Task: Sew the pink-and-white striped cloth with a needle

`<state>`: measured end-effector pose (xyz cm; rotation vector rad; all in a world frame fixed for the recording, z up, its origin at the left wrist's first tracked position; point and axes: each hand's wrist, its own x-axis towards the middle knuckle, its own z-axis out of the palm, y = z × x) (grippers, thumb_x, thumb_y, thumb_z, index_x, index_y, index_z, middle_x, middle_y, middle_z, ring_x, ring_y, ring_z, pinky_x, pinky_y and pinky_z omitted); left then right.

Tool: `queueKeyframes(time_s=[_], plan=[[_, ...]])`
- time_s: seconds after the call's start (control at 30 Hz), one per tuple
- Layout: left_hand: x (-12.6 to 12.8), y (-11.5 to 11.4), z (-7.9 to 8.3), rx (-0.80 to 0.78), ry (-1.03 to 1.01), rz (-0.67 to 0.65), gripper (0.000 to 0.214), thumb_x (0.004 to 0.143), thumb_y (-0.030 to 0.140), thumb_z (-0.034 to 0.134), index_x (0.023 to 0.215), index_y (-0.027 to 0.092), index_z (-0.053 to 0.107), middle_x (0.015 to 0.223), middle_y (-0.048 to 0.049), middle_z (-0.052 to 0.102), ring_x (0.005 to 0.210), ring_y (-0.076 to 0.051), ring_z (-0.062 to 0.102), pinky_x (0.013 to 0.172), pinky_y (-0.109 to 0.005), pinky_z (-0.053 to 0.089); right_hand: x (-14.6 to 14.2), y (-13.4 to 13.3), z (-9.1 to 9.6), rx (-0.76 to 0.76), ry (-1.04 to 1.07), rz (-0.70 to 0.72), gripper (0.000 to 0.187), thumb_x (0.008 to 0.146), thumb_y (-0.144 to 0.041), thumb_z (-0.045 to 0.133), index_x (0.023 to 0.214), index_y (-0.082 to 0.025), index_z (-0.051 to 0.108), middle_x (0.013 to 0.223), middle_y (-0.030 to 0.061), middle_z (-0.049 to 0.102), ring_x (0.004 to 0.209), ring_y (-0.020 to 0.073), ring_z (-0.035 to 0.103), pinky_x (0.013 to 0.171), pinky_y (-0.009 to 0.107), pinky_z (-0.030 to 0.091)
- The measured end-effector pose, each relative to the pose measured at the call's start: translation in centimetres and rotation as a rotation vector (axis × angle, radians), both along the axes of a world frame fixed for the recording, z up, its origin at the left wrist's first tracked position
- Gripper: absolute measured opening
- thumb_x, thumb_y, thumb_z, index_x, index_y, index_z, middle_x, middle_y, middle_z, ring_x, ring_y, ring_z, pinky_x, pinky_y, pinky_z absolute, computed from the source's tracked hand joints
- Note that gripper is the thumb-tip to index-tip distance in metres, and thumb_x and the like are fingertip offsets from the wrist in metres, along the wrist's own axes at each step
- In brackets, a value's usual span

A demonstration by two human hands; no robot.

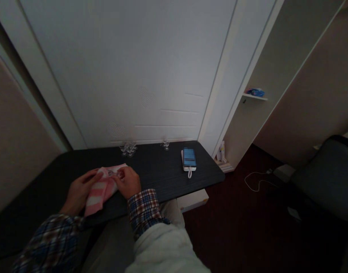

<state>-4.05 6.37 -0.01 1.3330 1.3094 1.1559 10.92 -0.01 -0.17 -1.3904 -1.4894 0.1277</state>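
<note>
A pink and white striped cloth (97,195) is bunched between my two hands above the front left part of the table. My left hand (80,189) is closed on the cloth's left side, thumb on top. My right hand (129,182) is closed at the cloth's right side, its fingers around a small clear glass (111,173) that lies partly wrapped in the cloth. The glass's full shape is hidden by cloth and fingers. Behind my hands, a cluster of several small stemmed glasses (129,148) stands near the table's back edge.
More small glasses (165,144) stand farther right at the back of the dark table (159,170). A phone (189,157) lies on a white power bank with a loop strap. A white box (192,200) is below the front edge. A dark chair (327,178) is at right.
</note>
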Motion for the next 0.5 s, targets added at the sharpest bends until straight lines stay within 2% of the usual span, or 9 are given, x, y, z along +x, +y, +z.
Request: queueKeyframes(time_s=[0.3, 0.5], plan=[[0.17, -0.07, 0.11, -0.013, -0.042, 0.002, 0.036, 0.058, 0.032, 0.070, 0.092, 0.019, 0.064, 0.110, -0.0080, 0.061, 0.095, -0.029, 0.059, 0.061, -0.029, 0.054, -0.15, -0.10, 0.13, -0.036, 0.032, -0.018, 0.026, 0.081, -0.041, 0.051, 0.092, -0.017, 0.054, 0.080, 0.0004, 0.058, 0.071, 0.0097, 0.055, 0.068, 0.020, 0.043], [0.00, 0.25, -0.14, -0.030, -0.004, 0.008, 0.041, 0.059, 0.035, 0.070, 0.097, 0.018, 0.064, 0.102, -0.0087, 0.063, 0.088, -0.027, 0.060, 0.060, -0.029, 0.052, -0.07, -0.16, 0.31, -0.018, 0.025, -0.026, 0.024, 0.081, -0.036, 0.053, 0.096, -0.017, 0.054, 0.084, 0.0019, 0.057, 0.077, 0.0118, 0.055, 0.073, 0.023, 0.045]])
